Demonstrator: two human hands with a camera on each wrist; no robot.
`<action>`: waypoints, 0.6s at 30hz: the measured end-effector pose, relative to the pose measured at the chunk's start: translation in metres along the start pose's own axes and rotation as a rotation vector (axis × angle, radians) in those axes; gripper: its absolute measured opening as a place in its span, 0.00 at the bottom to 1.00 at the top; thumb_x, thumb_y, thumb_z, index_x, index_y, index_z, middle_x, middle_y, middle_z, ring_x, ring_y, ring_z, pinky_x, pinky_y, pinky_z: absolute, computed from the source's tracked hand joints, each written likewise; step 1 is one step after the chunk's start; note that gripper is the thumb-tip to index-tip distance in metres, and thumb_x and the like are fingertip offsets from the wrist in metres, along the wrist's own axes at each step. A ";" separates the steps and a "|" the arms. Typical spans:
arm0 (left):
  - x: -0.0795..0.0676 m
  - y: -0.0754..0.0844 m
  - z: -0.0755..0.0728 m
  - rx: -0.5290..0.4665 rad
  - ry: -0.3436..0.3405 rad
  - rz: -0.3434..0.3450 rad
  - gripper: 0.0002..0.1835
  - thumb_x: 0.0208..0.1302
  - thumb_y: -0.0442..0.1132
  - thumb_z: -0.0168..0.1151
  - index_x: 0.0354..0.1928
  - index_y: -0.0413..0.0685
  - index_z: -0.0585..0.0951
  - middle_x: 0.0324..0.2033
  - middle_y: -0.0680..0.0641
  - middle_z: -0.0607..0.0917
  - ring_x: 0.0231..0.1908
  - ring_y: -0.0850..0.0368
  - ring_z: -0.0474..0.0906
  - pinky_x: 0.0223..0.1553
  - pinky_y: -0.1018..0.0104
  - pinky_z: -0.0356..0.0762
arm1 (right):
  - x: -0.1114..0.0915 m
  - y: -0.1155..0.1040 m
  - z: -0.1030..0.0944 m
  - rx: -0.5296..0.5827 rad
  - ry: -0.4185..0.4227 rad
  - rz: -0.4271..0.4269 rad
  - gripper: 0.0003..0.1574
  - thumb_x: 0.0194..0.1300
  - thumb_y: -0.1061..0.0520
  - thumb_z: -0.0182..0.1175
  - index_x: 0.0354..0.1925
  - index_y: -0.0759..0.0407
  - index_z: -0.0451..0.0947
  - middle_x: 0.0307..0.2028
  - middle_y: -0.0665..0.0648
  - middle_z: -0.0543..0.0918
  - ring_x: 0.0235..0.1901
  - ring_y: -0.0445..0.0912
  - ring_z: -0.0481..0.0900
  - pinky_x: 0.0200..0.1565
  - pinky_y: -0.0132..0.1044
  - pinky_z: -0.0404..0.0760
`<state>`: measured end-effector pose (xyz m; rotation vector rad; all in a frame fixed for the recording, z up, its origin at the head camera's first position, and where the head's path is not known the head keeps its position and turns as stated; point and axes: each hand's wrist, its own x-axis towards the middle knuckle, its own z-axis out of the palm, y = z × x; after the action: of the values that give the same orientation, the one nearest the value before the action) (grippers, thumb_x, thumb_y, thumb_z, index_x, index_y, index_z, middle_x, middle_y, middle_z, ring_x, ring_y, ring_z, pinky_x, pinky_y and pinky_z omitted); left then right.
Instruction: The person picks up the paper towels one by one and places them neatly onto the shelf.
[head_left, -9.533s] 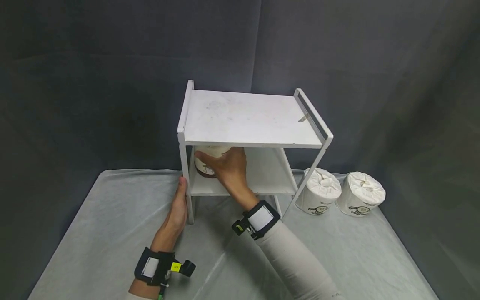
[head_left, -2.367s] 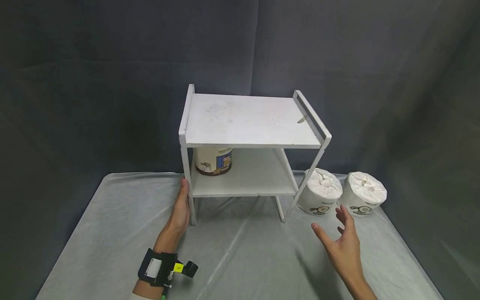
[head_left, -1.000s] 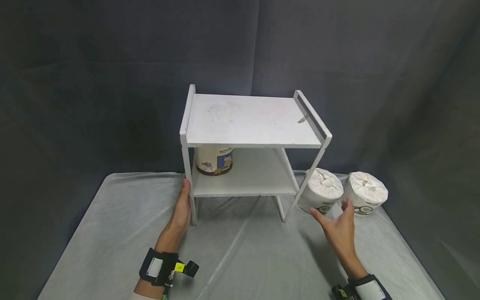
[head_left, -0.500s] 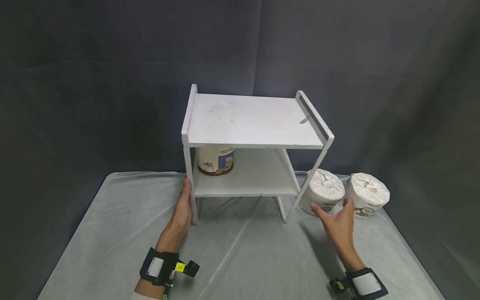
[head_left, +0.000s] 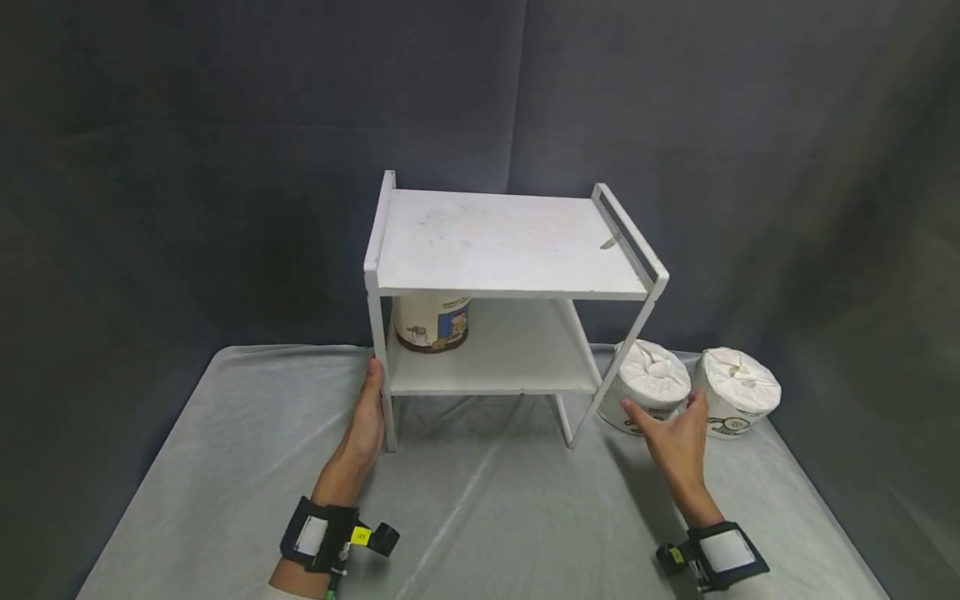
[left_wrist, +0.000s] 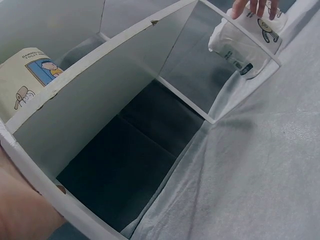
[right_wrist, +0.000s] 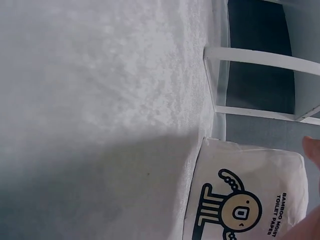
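My left hand point(head_left: 363, 421) holds the front left leg of a small white two-tier shelf rack point(head_left: 510, 242), thumb upright along the leg; its other fingers are mostly hidden. My right hand point(head_left: 678, 442) reaches to a paper-wrapped toilet roll point(head_left: 654, 375) right of the rack, thumb spread at its front left, fingers at its right side. A printed roll point(right_wrist: 240, 195), labelled toilet paper, fills the lower right wrist view, with my thumb close above it. A second wrapped roll point(head_left: 738, 387) stands just to the right. Another toilet roll point(head_left: 431, 323), cream with a cartoon, stands on the lower shelf's left.
The rack's right front leg point(head_left: 592, 408) slants down close beside the nearer wrapped roll. A grey cloth covers the table point(head_left: 480, 517), and a dark curtain point(head_left: 262, 183) hangs behind. The upper shelf overhangs the top of the cream roll.
My right hand first let go of the cream roll on the lower shelf, then moved right and forward to the wrapped roll. My left hand has stayed at the rack's leg.
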<state>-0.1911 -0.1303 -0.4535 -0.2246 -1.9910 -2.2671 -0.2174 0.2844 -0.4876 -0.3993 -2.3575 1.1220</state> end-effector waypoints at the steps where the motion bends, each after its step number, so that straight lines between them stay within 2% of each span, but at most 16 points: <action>1: 0.000 0.000 0.000 0.002 0.001 0.001 0.47 0.70 0.69 0.25 0.77 0.45 0.29 0.77 0.42 0.27 0.74 0.49 0.18 0.70 0.45 0.17 | 0.001 0.000 0.001 0.003 0.001 0.001 0.72 0.43 0.38 0.77 0.71 0.70 0.50 0.64 0.75 0.65 0.66 0.67 0.61 0.66 0.61 0.58; 6: 0.001 -0.001 0.001 0.017 0.000 -0.003 0.47 0.70 0.70 0.24 0.77 0.47 0.29 0.77 0.42 0.27 0.74 0.48 0.18 0.69 0.44 0.16 | 0.006 0.003 0.004 0.032 0.009 -0.010 0.74 0.42 0.38 0.77 0.73 0.68 0.49 0.66 0.73 0.64 0.67 0.64 0.61 0.67 0.59 0.59; 12: 0.001 -0.003 -0.001 0.020 -0.005 -0.006 0.47 0.70 0.70 0.23 0.77 0.47 0.28 0.76 0.43 0.26 0.74 0.49 0.17 0.69 0.44 0.16 | 0.010 0.007 0.010 0.047 0.018 -0.019 0.77 0.41 0.40 0.78 0.75 0.69 0.45 0.68 0.72 0.61 0.69 0.62 0.58 0.69 0.56 0.57; 18: 0.000 -0.002 -0.001 0.022 -0.003 -0.007 0.46 0.71 0.69 0.23 0.77 0.47 0.28 0.76 0.42 0.26 0.74 0.49 0.17 0.69 0.44 0.16 | 0.014 0.011 0.015 0.068 -0.008 -0.004 0.77 0.43 0.40 0.77 0.75 0.68 0.42 0.68 0.71 0.59 0.69 0.62 0.58 0.69 0.56 0.56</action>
<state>-0.1916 -0.1312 -0.4556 -0.2199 -2.0206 -2.2491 -0.2364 0.2880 -0.5004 -0.3659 -2.3183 1.2004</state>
